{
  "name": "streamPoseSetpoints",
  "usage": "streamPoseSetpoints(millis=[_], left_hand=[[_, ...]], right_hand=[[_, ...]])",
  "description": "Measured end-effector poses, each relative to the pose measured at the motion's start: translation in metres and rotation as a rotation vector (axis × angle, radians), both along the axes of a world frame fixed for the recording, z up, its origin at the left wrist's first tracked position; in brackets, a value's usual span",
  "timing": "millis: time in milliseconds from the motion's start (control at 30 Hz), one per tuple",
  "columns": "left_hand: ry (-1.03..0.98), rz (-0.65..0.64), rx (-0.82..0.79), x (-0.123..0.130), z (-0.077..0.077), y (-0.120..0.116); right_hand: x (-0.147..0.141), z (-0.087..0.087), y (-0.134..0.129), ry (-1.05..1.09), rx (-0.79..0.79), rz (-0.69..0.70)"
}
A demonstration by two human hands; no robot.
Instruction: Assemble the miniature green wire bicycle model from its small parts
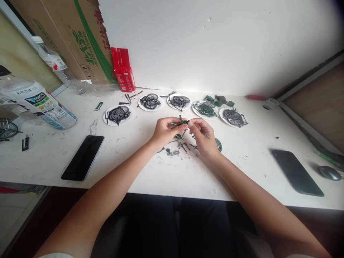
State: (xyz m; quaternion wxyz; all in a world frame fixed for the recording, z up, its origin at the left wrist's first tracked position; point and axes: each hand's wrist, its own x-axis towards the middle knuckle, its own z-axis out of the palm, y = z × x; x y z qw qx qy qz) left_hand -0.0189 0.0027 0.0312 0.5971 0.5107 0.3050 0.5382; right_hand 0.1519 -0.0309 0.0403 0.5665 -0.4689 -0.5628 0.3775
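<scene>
You hold a green part (180,118) at the centre of the frame, above the bench (153,179). Your left hand (167,129) has a narrow grip on it, thumb against fingers; your right hand (203,135) pinches just as closely at its right end. Your fingers hide whether anything is joined there.

Much looks left to do: small bits (185,146) lie loose below your hands, and a wheel (219,144) shows at your right hand's outer side, apart from the part. Across the upper middle, five plates (161,103) carry heaped wheels and frames, seemingly unassembled. Behind them, at upper right of centre, more green pieces (220,100) lie loose. At the left edge, a dark wheel (8,129) may belong to something further built, but it is cut off, so you cannot tell.
</scene>
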Motion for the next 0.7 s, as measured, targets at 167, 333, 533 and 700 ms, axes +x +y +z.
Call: streamPoseSetpoints(millis=[167, 333, 533, 700], left_hand=[[0.005, 0.001, -0.015, 0.0003, -0.0002, 0.0], [0.003, 0.0, -0.015, 0.0006, 0.0005, 0.0001], [-0.001, -0.011, -0.024, 0.0002, 0.002, -0.0012], [-0.01, -0.012, -0.032, -0.0001, 0.0019, -0.0014]], right_hand=[[0.0003, 0.0012, 0.0004, 0.003, 0.007, 0.012], [0.0002, 0.003, -0.0003, -0.028, 0.008, 0.001], [-0.0008, 0.003, -0.0007, -0.027, 0.014, 0.006], [-0.0004, 0.0041, -0.0017, -0.044, 0.023, 0.014]])
